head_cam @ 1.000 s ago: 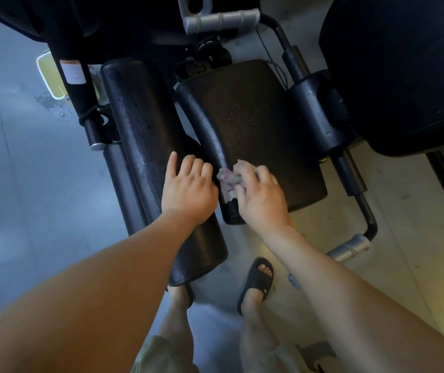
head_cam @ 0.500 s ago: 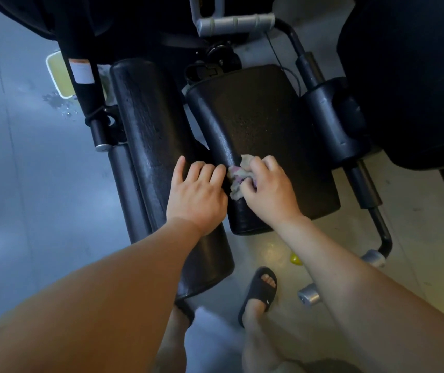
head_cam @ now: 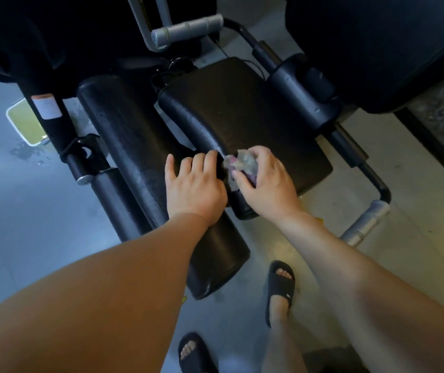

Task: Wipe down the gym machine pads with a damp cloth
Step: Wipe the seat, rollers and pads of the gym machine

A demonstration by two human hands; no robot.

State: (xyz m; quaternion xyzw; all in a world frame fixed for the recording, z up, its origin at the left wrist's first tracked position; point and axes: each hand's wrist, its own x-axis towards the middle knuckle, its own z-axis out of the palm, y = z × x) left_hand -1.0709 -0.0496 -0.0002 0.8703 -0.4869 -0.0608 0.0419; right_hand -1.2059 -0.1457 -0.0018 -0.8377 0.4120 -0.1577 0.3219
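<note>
Floor (head_cam: 5,200): grey, fills the 9 o'clock side; a wet patch (head_cam: 25,153) lies at the 6 o'clock edge of a yellow-green plate (head_cam: 23,125).
Post (head_cam: 54,122): black, with a pale sticker (head_cam: 46,105); it hides the plate's 3 o'clock side.
Long pad (head_cam: 134,146): black roll running from 11 to 5 o'clock, just beside the flat pad; its middle is covered by the left forearm.
Left hand (head_cam: 194,188): lies palm down on the long pad, fingers nearly straight and close together, holding nothing; the fingertips reach the dark gap between the pads and are hard to make out there.
Cloth (head_cam: 239,161): pale, bunched, with pink bits; on the flat pad's edge near its 7 o'clock corner, between the hands, half hidden under the right fingers.
Right hand (head_cam: 268,185): fingers and thumb curled round the cloth, pressing it to the pad.
Flat pad (head_cam: 256,119): black, shiny, at centre; its 12 o'clock end meets cables lost in shadow.
Grips: one grey grip (head_cam: 188,29) at 12 o'clock, another (head_cam: 367,223) at 4 o'clock on a bent tube.
Big pad (head_cam: 377,44): at 1 o'clock, cut off by the frame.
Sandals (head_cam: 280,288): black, at 6 o'clock; the nearer one is cut off below.
</note>
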